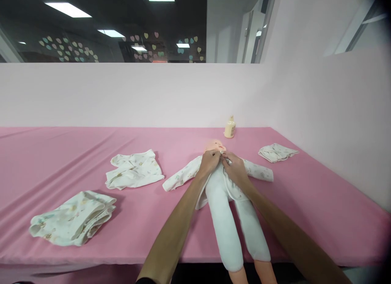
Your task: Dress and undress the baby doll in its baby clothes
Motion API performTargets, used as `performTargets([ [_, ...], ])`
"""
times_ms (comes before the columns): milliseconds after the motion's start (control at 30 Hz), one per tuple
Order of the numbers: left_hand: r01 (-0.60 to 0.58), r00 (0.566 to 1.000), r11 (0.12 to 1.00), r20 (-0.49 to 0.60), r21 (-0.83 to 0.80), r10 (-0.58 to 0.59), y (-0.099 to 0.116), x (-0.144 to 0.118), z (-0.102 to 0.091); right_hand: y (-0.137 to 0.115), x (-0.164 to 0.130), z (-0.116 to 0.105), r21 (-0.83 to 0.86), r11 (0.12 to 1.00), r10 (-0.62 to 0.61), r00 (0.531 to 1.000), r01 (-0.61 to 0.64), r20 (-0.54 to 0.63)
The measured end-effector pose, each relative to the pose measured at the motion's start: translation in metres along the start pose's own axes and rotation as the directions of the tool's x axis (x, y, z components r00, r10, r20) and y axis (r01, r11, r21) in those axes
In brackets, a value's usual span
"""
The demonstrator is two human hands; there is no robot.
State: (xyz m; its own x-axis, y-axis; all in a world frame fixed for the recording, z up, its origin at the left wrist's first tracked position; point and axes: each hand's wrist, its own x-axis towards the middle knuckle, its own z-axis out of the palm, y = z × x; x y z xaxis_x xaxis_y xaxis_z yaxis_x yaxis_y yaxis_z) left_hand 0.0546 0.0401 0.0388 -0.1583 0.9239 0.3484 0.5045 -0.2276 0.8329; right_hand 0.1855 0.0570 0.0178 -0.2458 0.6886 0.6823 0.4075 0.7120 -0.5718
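White doll top [183,176], left hand [209,162], right hand [234,170]

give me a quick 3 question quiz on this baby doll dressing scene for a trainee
1. True or false: both hands are at the neckline of the doll's white printed top.
2. How many loose garments lie on the pink tablecloth apart from the doll's own clothes?
3. Which thing stands by the wall just beyond the doll's head: A) cream plastic bottle B) folded garment C) blue cup?

Key
1. True: left hand and right hand meet at the collar of the plastic baby doll.
2. Three: a crumpled bundle, a spread white top, a small folded piece, all on the pink tablecloth.
3. A, the cream plastic bottle.
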Motion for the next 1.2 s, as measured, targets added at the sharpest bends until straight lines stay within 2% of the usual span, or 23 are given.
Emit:
performTargets([
  [267,0.000,1.000,0.998,-0.004,0.055,0.000,-0.003,0.004,0.001,-0.005,-0.002,-0.002,-0.031,0.996,0.083,0.996,-0.084,-0.039],
  [433,0.009,0.999,0.995,-0.038,0.097,-0.006,-0.001,0.002,0.004,-0.001,-0.005,0.002,-0.156,0.988,-0.014,1.000,0.010,-0.023],
  [500,0.018,0.999,0.995,-0.051,0.094,-0.013,0.000,0.002,0.004,0.001,-0.006,0.004,-0.172,0.985,-0.018,0.999,0.011,-0.035],
  [667,0.034,0.998,0.999,-0.056,0.033,-0.032,0.001,0.001,0.003,0.003,-0.005,0.004,-0.171,0.985,0.011,1.000,-0.014,-0.019],
  [900,0.037,0.999,0.996,-0.025,-0.079,-0.039,-0.006,0.005,-0.002,0.005,-0.006,0.004,-0.133,0.990,-0.045,0.999,0.047,0.016],
  [1000,0.036,0.999,0.996,0.003,-0.084,-0.036,-0.003,0.003,-0.007,0.003,-0.006,0.003,-0.170,0.985,-0.012,1.000,0.015,0.019],
  [1067,0.030,0.999,0.999,0.030,-0.026,-0.030,0.004,-0.001,-0.013,0.002,-0.006,0.000,-0.207,0.977,0.052,0.999,-0.050,0.002],
  [1100,0.024,0.999,0.998,0.041,0.055,-0.026,0.009,-0.003,-0.016,0.002,-0.006,-0.001,-0.225,0.971,0.083,0.997,-0.082,-0.005],
  [1167,0.004,0.997,0.956,0.068,0.294,-0.025,0.019,-0.010,-0.023,0.001,-0.007,-0.003,-0.254,0.960,0.125,0.992,-0.121,-0.002],
  [1200,-0.003,0.996,0.906,0.082,0.423,-0.035,0.025,-0.013,-0.026,0.000,-0.007,-0.004,-0.262,0.956,0.135,0.991,-0.129,0.007],
])
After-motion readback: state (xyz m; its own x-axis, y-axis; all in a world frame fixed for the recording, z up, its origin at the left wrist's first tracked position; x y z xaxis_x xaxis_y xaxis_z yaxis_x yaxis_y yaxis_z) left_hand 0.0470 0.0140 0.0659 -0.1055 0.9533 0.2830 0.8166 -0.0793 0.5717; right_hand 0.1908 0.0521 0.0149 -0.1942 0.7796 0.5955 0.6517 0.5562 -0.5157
